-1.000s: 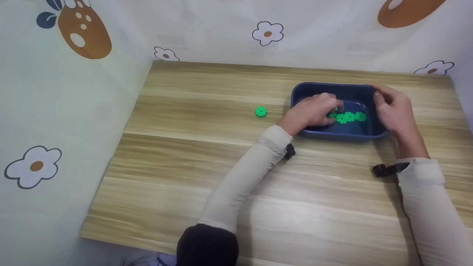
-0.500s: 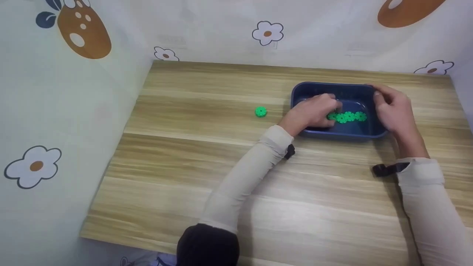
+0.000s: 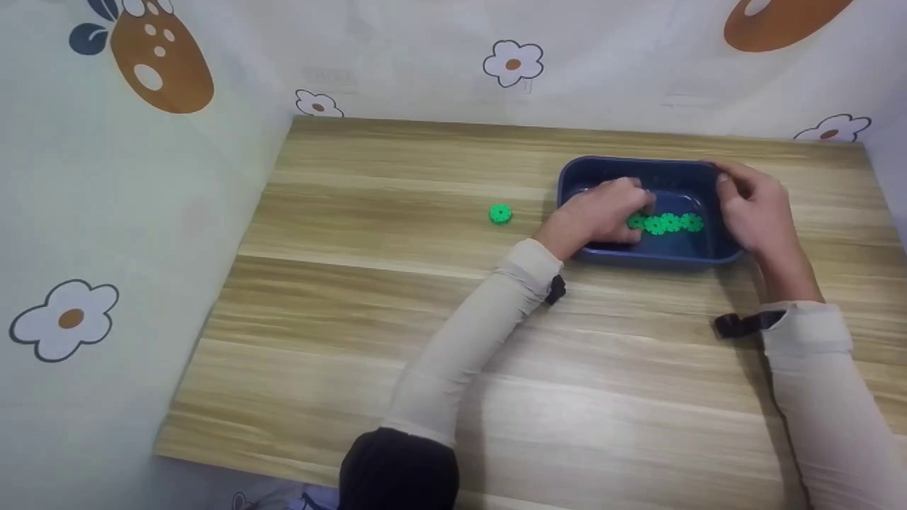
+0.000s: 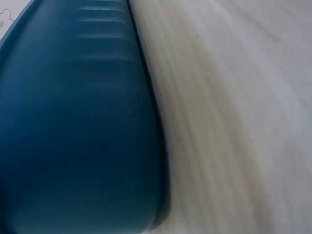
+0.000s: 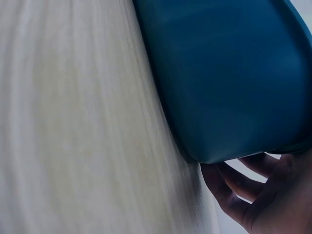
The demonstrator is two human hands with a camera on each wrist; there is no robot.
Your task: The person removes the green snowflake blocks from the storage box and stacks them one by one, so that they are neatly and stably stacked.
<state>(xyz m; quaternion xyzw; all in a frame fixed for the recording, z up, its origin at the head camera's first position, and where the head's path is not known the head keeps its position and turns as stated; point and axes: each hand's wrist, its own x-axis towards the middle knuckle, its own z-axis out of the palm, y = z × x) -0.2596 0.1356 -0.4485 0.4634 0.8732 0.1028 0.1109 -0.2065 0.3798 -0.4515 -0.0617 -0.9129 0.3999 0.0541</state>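
Note:
A dark blue plastic bin (image 3: 659,258) stands on the wooden table toward the right. My left hand (image 3: 601,210) reaches over its left side, fingers curled, with thumb and fingertips about the leftmost green snowflake disc (image 3: 635,222). That disc is partly hidden by the hand. Several more green snowflake discs (image 3: 670,223) lie in a row on the bin floor, touching or overlapping. My right hand (image 3: 758,209) grips the bin's right end, thumb over the rim. In the right wrist view, fingers (image 5: 229,195) press the outer wall of the bin (image 5: 234,87).
A small stack of green snowflake discs (image 3: 500,214) sits on the table (image 3: 368,212) left of the bin. A patterned wall covering (image 3: 425,71) borders the back of the table, and another stands along the left. The left wrist view shows mostly the bin's outer side (image 4: 83,126).
A bit of green seen between my left fingers a second ago has dropped from sight, and those fingers have shifted slightly. My right hand, the bin and the stack stay put.

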